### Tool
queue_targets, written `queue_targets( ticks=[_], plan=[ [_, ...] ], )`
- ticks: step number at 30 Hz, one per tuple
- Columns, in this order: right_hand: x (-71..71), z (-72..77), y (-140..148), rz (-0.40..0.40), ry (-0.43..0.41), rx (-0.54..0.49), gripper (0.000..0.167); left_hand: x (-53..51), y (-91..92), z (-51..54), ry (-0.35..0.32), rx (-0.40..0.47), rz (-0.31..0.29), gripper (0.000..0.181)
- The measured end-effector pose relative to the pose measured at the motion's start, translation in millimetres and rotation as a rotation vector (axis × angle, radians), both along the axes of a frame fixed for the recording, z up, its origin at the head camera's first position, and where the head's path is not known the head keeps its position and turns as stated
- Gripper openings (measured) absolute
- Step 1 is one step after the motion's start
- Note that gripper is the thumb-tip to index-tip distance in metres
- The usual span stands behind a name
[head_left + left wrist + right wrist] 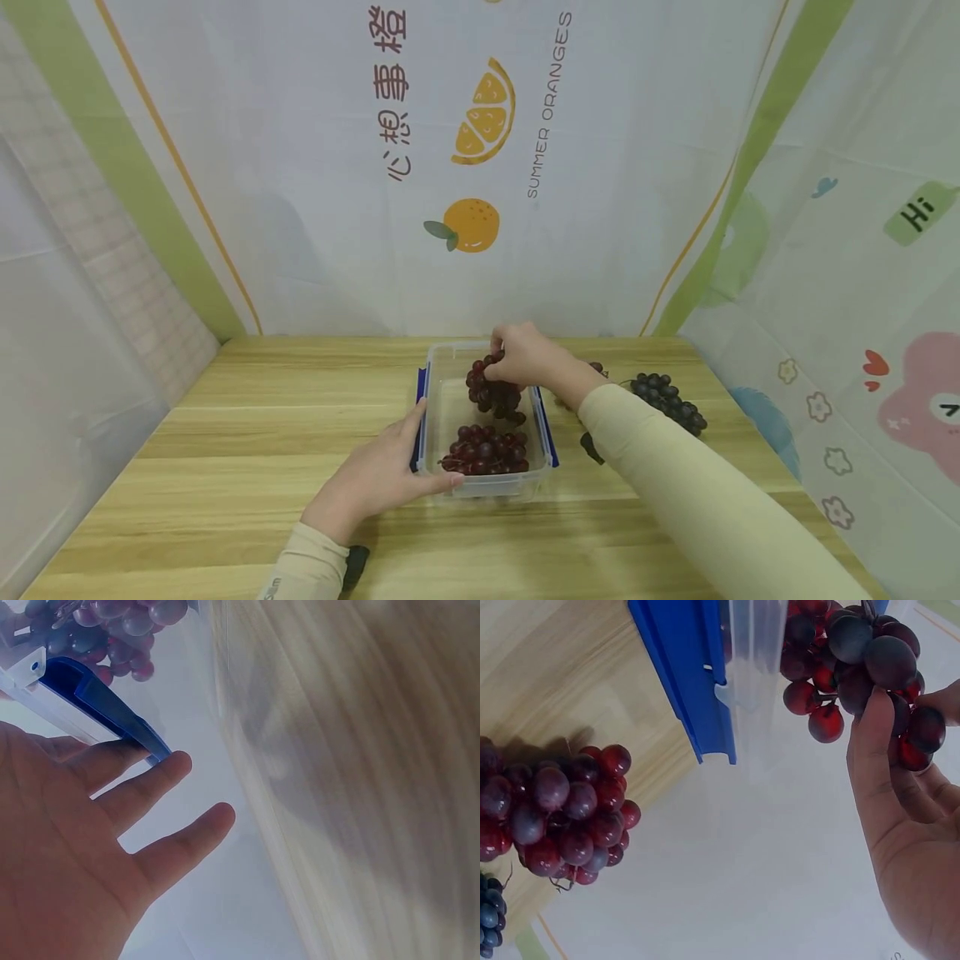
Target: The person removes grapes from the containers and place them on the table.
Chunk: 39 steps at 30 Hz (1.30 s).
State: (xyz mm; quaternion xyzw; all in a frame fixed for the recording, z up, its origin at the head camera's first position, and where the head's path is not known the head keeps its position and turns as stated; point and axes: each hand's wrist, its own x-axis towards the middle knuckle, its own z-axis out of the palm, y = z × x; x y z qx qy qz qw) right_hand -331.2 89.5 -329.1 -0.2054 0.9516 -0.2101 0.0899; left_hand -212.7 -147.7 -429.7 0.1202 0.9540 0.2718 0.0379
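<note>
My right hand [528,358] grips a bunch of dark red grapes [495,400] at the far part of a clear plastic box [487,487]. In the right wrist view, thumb and fingers curl round the grapes [870,656], beside the box wall [754,667]. Another red bunch [483,450] lies in the near end of the box. My left hand [378,471] rests against the box's near left corner, its thumb along the front rim. Seen from the left wrist, its spread fingers touch a blue side clasp [105,705].
Right of the box, another red bunch [562,810] lies on the wooden table [247,467], partly behind my right arm in the head view. Farther right is a black grape bunch [667,400]. The box's right blue clasp [546,429] hangs open. A printed cloth [322,250] stands behind the table.
</note>
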Motion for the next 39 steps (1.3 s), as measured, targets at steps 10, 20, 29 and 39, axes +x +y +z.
queue_targets(
  ticks=[10,20,29,39],
  plan=[
    [5.2,13.2,1.2,0.013,0.011,-0.013,0.020,0.2,0.0,0.5,0.003,0.008,-0.003,0.132],
    [5.8,18.2,2.8,0.014,0.005,-0.026,0.020,0.5,0.0,0.9,0.000,0.004,-0.001,0.132],
    [5.7,23.4,4.9,0.013,0.033,0.007,0.023,1.0,-0.1,0.4,-0.023,0.000,0.008,0.132],
    [7.3,28.0,4.3,0.008,0.035,0.008,0.021,0.4,0.2,0.1,-0.021,0.001,0.013,0.132]
  ],
)
